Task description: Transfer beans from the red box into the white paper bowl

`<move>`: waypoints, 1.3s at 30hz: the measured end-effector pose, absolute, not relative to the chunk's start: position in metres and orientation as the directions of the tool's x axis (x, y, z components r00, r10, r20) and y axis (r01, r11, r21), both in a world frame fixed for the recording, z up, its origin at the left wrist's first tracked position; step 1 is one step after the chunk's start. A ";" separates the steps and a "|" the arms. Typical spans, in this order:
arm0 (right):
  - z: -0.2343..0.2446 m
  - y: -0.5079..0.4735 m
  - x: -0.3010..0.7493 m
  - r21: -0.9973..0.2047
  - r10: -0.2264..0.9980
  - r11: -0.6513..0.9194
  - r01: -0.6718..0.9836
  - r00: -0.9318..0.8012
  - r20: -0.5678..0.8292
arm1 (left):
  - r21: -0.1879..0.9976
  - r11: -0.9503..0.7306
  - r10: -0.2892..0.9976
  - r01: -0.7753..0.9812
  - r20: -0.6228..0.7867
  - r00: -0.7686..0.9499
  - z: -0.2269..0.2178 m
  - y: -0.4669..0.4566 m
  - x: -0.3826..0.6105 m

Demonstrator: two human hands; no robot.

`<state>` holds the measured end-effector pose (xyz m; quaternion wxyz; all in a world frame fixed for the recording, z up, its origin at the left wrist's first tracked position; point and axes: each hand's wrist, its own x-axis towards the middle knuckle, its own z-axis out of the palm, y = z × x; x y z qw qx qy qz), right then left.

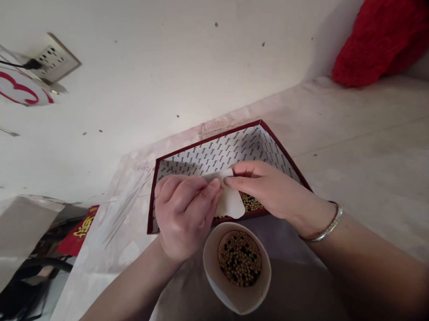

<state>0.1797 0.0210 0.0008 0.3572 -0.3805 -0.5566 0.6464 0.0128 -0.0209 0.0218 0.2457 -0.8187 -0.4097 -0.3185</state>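
Note:
Both hands hold a white card with a rounded corner, over the near part of a dark red-rimmed box. My left hand is closed, its thumb and forefinger pinching the card near its middle. The thumb and fingers of my right hand pinch the card's upper right edge. Gold and black beads lie on the box floor, partly hidden by the card and hands. In front of the box stands a white cup with gold and black beads inside.
A pale cloth covers the table, which meets a white wall. Thin white strips lie left of the box. A red fluffy object rests at the back right. A power outlet with a plugged cord is on the wall.

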 end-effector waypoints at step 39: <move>-0.005 0.028 0.175 -0.913 0.941 -0.193 -0.359 -0.332 -0.068 | -0.185 -0.347 0.926 0.919 -0.222 0.305 0.010 0.020 -0.055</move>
